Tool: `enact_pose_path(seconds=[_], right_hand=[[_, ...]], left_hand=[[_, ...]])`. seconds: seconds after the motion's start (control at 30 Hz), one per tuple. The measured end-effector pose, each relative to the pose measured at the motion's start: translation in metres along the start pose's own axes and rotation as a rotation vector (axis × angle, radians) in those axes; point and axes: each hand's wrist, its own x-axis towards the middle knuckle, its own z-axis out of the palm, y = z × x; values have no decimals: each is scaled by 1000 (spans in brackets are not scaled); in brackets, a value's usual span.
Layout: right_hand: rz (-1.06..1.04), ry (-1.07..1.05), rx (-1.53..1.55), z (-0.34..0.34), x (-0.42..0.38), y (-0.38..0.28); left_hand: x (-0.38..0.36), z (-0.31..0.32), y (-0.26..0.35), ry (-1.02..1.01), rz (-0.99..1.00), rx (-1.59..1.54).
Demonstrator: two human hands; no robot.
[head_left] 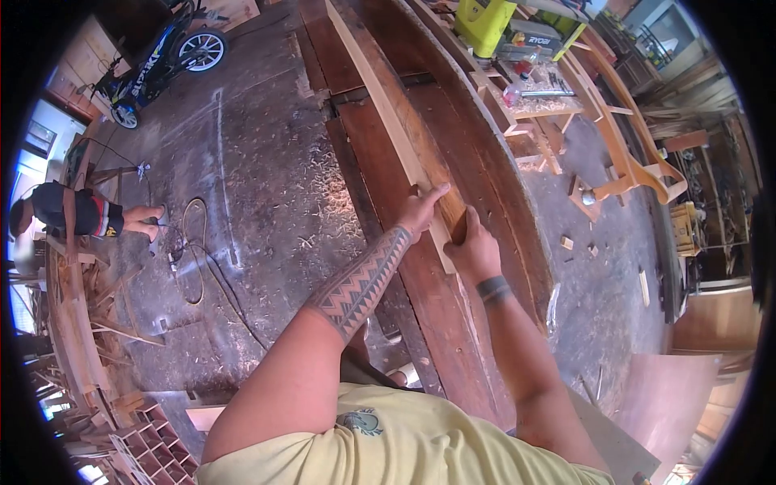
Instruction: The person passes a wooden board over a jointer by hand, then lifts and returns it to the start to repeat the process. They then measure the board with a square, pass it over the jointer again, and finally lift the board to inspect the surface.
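Note:
A long wooden board (402,121) runs away from me over the bench, its narrow pale edge facing left and its browner face turned to the right. Near its close end, my left hand (420,213) grips the pale edge, thumb laid across the top. My right hand (475,249) is closed on the opposite side of the same board, a little nearer to me. Part of the fingers of both hands is hidden by the board. Below it lie wide reddish-brown slabs (364,133), one with a rough, curved outer edge.
A green Ryobi planer (517,32) stands on a wooden stand at upper right. Curved wooden frame parts (622,162) are beside it. Wood shavings, a hose (194,279) and a motorbike (158,69) occupy the left floor. Another person (81,212) is at far left.

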Motion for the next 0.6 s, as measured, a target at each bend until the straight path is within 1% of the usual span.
enact_pose_path(seconds=[0.03,0.13,0.23,0.33,0.43,0.53,0.57,0.6], right_hand=[[-13,17,-26,1,8,-5],[-31,35,-23,5,34,-17],[-37,45,-56,8,56,-30],[-23,12,-59,5,77,-48],[-36,20,-73,13,98,-55],[-42,25,-66,17,116,-66],[-40,23,-58,17,123,-70],[-29,15,-54,19,130,-73]], left_hand=[[-12,2,3,34,59,-11],[4,-17,-9,50,60,-2],[17,-43,-30,174,337,-63],[39,-94,-43,443,509,278],[52,-130,-41,725,541,507],[75,-158,-33,858,500,470],[81,-169,-32,775,392,431],[85,-171,-27,808,328,381]])
